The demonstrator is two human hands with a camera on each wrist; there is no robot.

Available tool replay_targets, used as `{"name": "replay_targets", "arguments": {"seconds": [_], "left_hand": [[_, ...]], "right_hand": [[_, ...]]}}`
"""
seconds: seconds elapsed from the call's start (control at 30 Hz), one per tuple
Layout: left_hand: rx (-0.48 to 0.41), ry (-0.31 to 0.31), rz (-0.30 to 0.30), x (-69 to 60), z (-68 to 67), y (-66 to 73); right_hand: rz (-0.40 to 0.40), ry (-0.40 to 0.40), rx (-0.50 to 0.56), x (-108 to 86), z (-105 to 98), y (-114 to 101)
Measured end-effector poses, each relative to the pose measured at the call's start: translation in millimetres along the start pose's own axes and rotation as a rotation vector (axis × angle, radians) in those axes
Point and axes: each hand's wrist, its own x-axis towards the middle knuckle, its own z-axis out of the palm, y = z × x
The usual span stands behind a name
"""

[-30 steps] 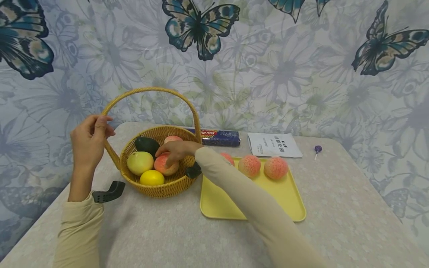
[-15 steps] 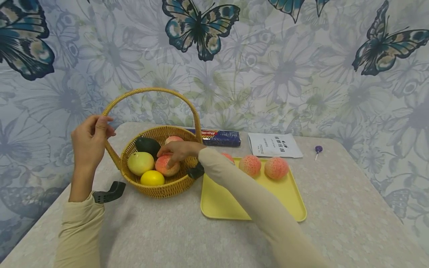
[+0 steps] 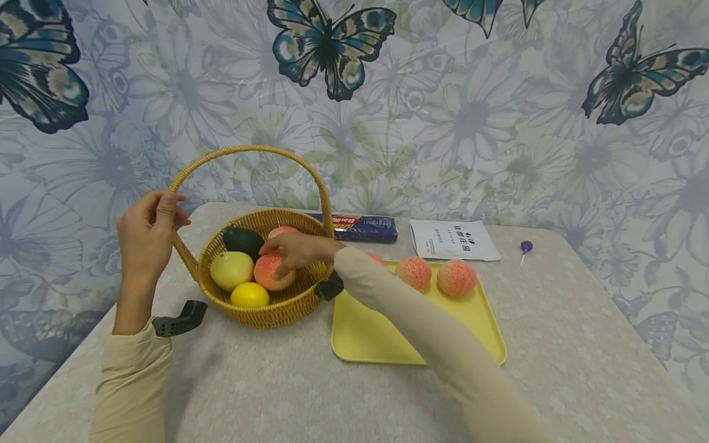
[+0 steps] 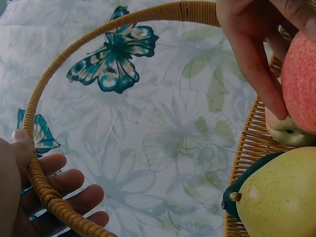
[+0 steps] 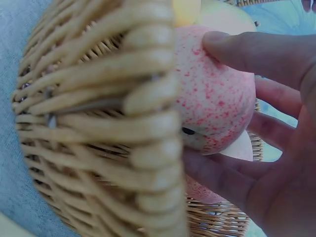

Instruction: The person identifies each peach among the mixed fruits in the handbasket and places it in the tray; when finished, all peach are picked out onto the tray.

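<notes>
In the head view my left hand holds the left side of the tan wicker basket's handle. The left wrist view shows its thumb and fingers on either side of the handle. My right hand reaches over the rim of the basket and grips a pink speckled peach. In the right wrist view the thumb lies across this peach, with fingers round its far side. Beside it sit a yellow-green pear, a yellow lemon and a dark green avocado. Another peach lies behind the hand.
A yellow tray right of the basket bears several peaches, one partly hidden by the right sleeve. Behind are a blue pasta package and a white packet. A purple lollipop lies at right.
My right hand and wrist have shifted slightly to the right over the basket. The gripped peach and the lemon have nudged a little left. My left hand stays on the handle.
</notes>
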Motion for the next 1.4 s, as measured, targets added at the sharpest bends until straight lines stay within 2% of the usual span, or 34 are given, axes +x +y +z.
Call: {"name": "replay_targets", "arguments": {"seconds": [0.23,0.37,0.67,0.83,1.03,1.4], "left_hand": [[0.001,-0.005,0.001,1.7,-0.5,-0.1],[0.001,-0.008,0.004,3.0,-0.5,0.5],[-0.007,-0.004,0.006,2.0,-0.5,0.4],[-0.007,0.003,0.003,-3.3,-0.9,0.5],[-0.012,0.001,0.004,-2.5,0.1,0.1],[-0.019,-0.007,0.007,4.0,0.8,-1.7]], "right_hand": [[0.004,0.076,-0.101,-8.4,-2,0],[-0.015,0.105,-0.092,-14.0,-2,3],[-0.051,0.107,0.023,-24.8,-1,8],[-0.079,0.114,0.029,-32.0,2,10],[-0.060,0.174,0.068,-40.6,2,11],[-0.092,0.266,0.262,-49.7,0,17]]}}
